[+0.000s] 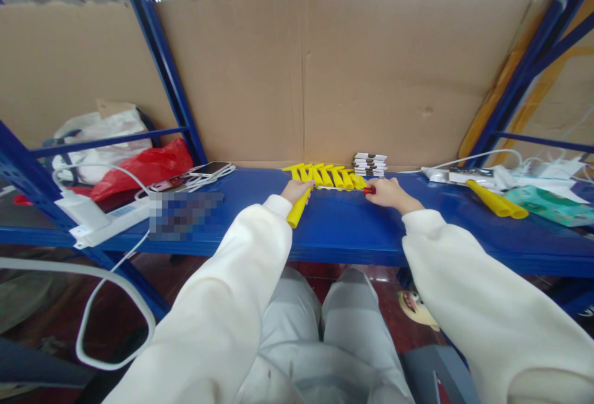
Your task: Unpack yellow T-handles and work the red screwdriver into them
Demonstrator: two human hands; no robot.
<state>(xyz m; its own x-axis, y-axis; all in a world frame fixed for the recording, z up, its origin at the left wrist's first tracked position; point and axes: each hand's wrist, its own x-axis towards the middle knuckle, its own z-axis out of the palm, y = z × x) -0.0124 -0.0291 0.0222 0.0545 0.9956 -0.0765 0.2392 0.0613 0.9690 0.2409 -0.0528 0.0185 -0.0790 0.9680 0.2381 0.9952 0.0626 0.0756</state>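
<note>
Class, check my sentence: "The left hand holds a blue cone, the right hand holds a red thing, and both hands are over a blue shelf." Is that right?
One colour is wrong: in the head view, the cone in the left hand is yellow, not blue. The rest stands: the right hand holds a red thing, and both hands are over a blue shelf.

We are facing a shelf (pixel 352 227), with cardboard (pixel 371 76) standing behind it. Before us, cones (pixel 346 179) are lying in a row – a stack (pixel 370 166) is standing by their right end. Leftward, a power strip (pixel 123 218) is lying before a bag (pixel 155 159); rightward, two more cones (pixel 492 198) are lying beside a packet (pixel 550 205).
</note>
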